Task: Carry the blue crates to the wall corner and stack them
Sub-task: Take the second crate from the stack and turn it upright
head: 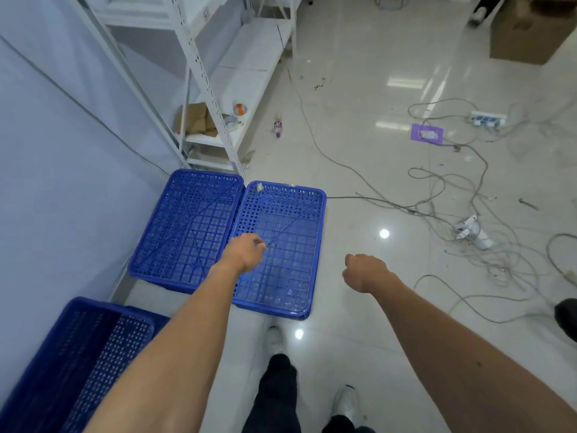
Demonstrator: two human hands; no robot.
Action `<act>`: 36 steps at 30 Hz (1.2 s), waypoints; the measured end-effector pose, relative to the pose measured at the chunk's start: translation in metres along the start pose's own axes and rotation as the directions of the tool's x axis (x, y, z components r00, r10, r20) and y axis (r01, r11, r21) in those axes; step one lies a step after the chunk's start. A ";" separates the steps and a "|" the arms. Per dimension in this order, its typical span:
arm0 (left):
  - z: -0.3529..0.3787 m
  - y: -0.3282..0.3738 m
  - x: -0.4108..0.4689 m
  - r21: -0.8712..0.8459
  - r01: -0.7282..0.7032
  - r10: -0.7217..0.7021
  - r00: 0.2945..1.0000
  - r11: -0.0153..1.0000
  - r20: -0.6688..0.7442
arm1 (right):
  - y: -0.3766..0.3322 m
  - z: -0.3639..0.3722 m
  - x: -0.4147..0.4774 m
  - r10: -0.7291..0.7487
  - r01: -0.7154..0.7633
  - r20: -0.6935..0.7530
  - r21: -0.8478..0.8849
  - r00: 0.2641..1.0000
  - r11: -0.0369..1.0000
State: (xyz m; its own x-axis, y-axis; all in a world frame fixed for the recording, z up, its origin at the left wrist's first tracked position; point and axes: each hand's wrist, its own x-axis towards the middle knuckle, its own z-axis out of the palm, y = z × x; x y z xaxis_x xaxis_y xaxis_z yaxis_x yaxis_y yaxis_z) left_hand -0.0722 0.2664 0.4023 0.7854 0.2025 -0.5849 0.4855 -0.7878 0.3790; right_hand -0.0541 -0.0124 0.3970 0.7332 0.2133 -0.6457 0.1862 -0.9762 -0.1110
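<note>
Two blue perforated crates lie side by side on the floor ahead: one (187,226) against the wall, the other (290,232) to its right. A third blue crate (84,354) stands at the lower left beside the wall. My left hand (245,251) hovers over the seam between the two crates, fingers loosely curled, holding nothing. Over bare floor just right of the right crate is my right hand (363,271), curled into a loose fist and empty.
A white metal shelf rack (215,98) stands behind the crates along the wall. Tangled cables (474,220) and power strips spread over the glossy floor to the right. A cardboard box (527,35) sits at the far right. My feet (276,339) are below.
</note>
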 end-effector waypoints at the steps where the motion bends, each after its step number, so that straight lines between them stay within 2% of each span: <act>1: 0.000 -0.006 0.019 0.000 0.001 -0.001 1.000 1.000 0.020 | -0.007 0.005 0.016 0.010 -0.010 0.010 0.000 1.000 1.000; 6: 0.004 -0.052 0.137 0.160 -0.053 0.039 0.995 0.986 0.095 | -0.049 0.041 0.119 0.021 -0.026 0.113 0.046 0.993 0.999; 10: 0.034 -0.101 0.224 0.254 -0.023 -0.002 0.995 0.967 0.097 | -0.063 0.090 0.206 0.026 -0.042 0.142 0.107 0.989 0.993; 16: 0.118 -0.163 0.319 0.373 -0.038 0.009 0.997 0.927 0.080 | -0.053 0.183 0.317 0.179 -0.208 0.172 0.168 0.969 0.964; 19: 0.157 -0.184 0.346 0.379 -0.041 0.020 0.998 0.924 0.059 | -0.052 0.216 0.355 0.314 -0.359 0.200 0.262 0.928 0.896; 21: 0.179 -0.199 0.358 0.380 -0.015 -0.012 0.998 0.925 0.070 | -0.053 0.234 0.372 0.359 -0.410 0.205 0.325 0.910 0.852; 28: 0.221 -0.236 0.366 0.487 -0.017 0.005 1.000 0.873 0.025 | -0.047 0.274 0.398 0.406 -0.432 0.152 0.384 0.901 0.816; 32: 0.225 -0.237 0.360 0.473 -0.047 0.055 0.998 0.880 -0.003 | -0.049 0.281 0.400 0.405 -0.415 0.112 0.383 0.908 0.825; 36: 0.223 -0.243 0.358 0.476 0.011 0.035 0.996 0.879 -0.086 | -0.043 0.285 0.400 0.400 -0.399 0.084 0.394 0.912 0.828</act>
State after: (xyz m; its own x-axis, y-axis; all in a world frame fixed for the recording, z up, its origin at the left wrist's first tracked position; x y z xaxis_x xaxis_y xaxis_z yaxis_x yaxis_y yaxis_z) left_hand 0.0050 0.4004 -0.0594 0.8321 0.2245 -0.5072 0.2525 -0.9675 -0.0140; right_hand 0.0450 0.1041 -0.0714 0.6889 -0.1996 -0.6968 -0.3966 -0.9085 -0.1319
